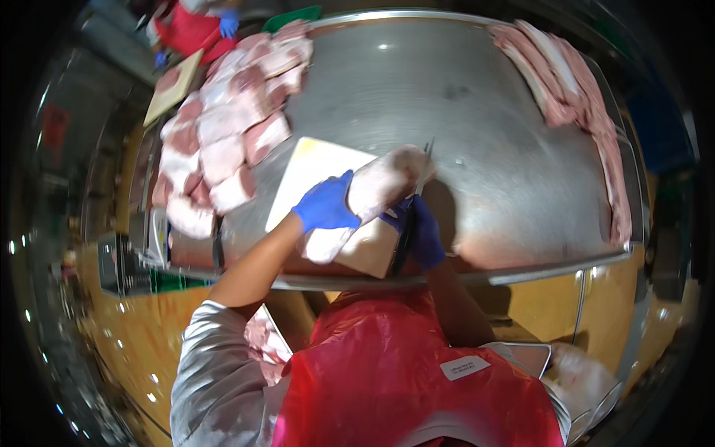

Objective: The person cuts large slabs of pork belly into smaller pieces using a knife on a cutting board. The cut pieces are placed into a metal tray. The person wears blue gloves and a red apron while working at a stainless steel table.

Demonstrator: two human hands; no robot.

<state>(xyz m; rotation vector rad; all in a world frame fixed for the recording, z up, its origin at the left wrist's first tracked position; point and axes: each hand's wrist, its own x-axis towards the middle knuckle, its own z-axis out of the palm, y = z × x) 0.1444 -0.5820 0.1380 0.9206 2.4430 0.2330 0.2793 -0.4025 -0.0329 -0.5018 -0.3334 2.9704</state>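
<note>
My left hand [328, 203], in a blue glove, is closed on a large pale piece of pork [376, 186] with skin and fat on it. The meat is tilted up over a white cutting board [313, 167] and reaches past the board's right side. My right hand [423, 237], also gloved in blue, is closed round a knife [421, 179], its blade pointing away from me along the meat's right end. A long black part shows below this hand; whether it belongs to the knife I cannot tell. The right fingers are partly hidden.
Many cut pork pieces [223, 156] cover the left of the metal table [380, 82]. Long pork strips [551, 82] lie along its right edge. A person in a red apron [195, 33] stands at the far left by another board [173, 88]. A meat bin [267, 335] sits below the table.
</note>
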